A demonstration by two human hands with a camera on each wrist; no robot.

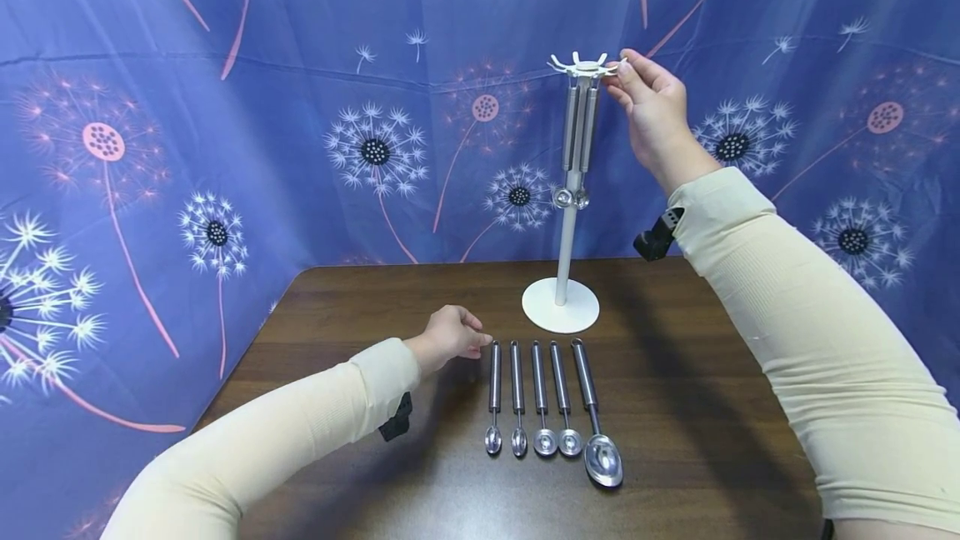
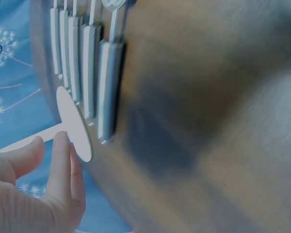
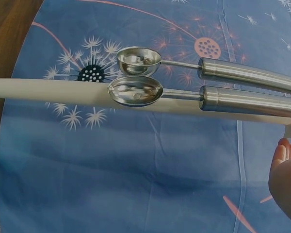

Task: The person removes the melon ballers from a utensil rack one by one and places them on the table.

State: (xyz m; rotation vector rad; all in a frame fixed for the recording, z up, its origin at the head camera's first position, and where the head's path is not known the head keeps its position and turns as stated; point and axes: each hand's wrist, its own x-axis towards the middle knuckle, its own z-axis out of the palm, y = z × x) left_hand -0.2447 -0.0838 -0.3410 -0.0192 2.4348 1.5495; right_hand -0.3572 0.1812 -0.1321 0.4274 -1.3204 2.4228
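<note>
A white utensil stand [image 1: 566, 240] stands upright at the back of the table, with curved hooks round its top. My right hand [image 1: 660, 111] pinches one of those hooks on the right side. From the stand hang two steel scoops [image 3: 136, 91] by their handles, bowls down beside the pole. In a row in front of the base lie several steel scoops [image 1: 539, 377], handles toward the stand. The rightmost, a bigger oval scoop [image 1: 603, 461], is the longest. My left hand [image 1: 452, 333], fingers loosely bent and holding nothing, is beside the handle end of the leftmost scoop [image 1: 495, 377].
Brown wood tabletop [image 1: 337, 407] lies under everything. Close behind the stand hangs a blue dandelion-print cloth [image 1: 285, 148]. The stand's round white base [image 1: 540, 307] sits just beyond the scoop handles. Each wrist carries a small black camera [image 1: 660, 233].
</note>
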